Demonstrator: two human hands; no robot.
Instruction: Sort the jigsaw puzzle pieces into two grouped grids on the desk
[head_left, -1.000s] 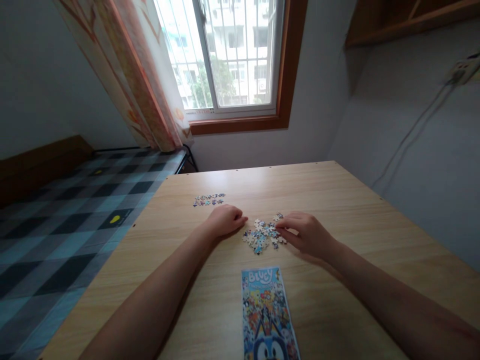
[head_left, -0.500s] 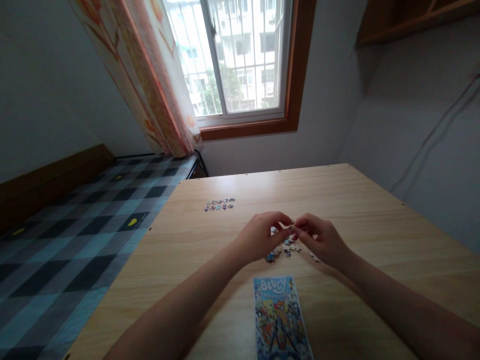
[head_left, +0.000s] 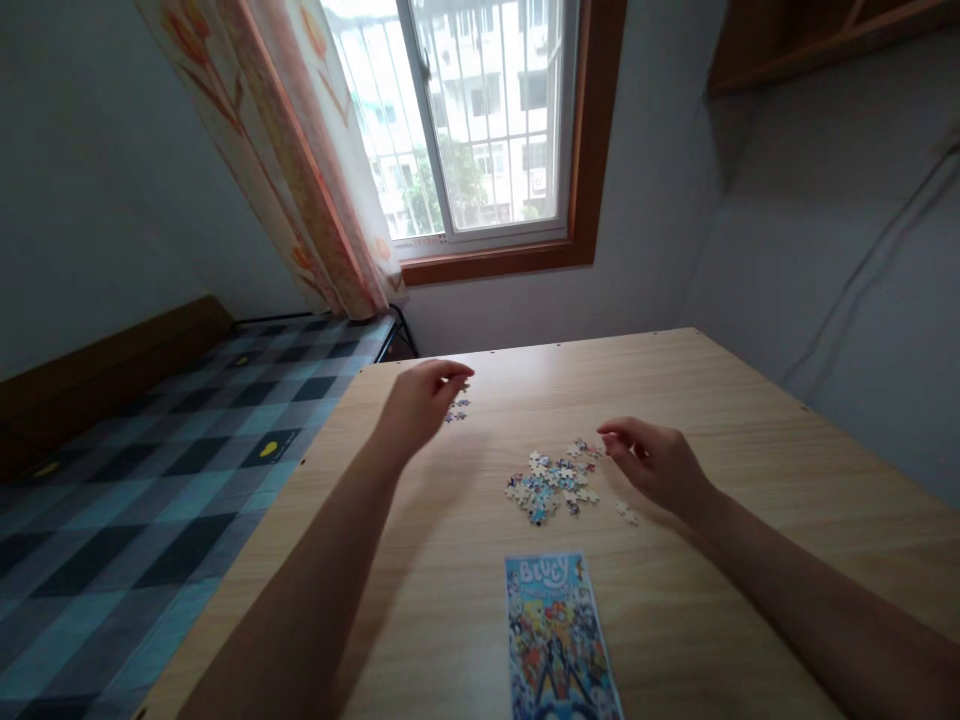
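Note:
A loose pile of small jigsaw pieces [head_left: 553, 484] lies in the middle of the wooden table [head_left: 750, 450]. My right hand [head_left: 652, 462] hovers at the pile's right edge, fingers curled in a pinch, with nothing visible between them. My left hand [head_left: 417, 402] reaches to the far left over a small joined group of pieces [head_left: 457, 409], fingertips pinched on something I cannot make out. A tall puzzle picture card [head_left: 559, 635] with blue lettering lies near the front edge.
One stray piece [head_left: 627, 513] lies right of the pile. A bed with a checked blue cover [head_left: 150, 480] stands left of the table. A window [head_left: 480, 120] and curtain [head_left: 300, 160] are behind, a wall on the right.
Both hands met above the pile half a second ago. My left hand has since moved left and away to the small joined group; my right hand stayed by the pile.

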